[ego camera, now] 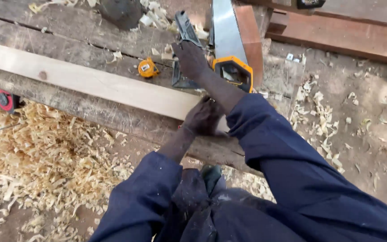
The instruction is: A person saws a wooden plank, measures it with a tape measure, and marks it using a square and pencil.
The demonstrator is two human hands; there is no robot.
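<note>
A: Nearest the lens, at the bottom of the frame, are the dark blue sleeves [256,179] of the person's work clothes, filling the lower middle and lower right.

B: And the hands?

A: The left hand [204,117] sits at the centre of the frame, on the near end of a pale planed board [86,80]. Its fingers are curled down over the board's end, pressing on it.

B: Where does that board run?

A: From the centre up toward the left edge, lying on a rough grey workbench [90,112].

B: The right hand?

A: The right hand [190,58] reaches past the left one to the upper middle. It lies palm down on a dark try square [185,31], fingers together and bent over it; whether they actually grip it, I cannot tell.

B: What lies beside it?

A: Just right of it, a handsaw [229,49] with a yellow and black handle, blade pointing to the top edge. Left of the hand, a small yellow tape measure [148,68] on the bench.

B: And below?

A: Pale wood shavings [36,152] heaped in the lower left, more scattered on the dirt at right. A red and black round object [4,100] peeks out under the bench at far left.
</note>
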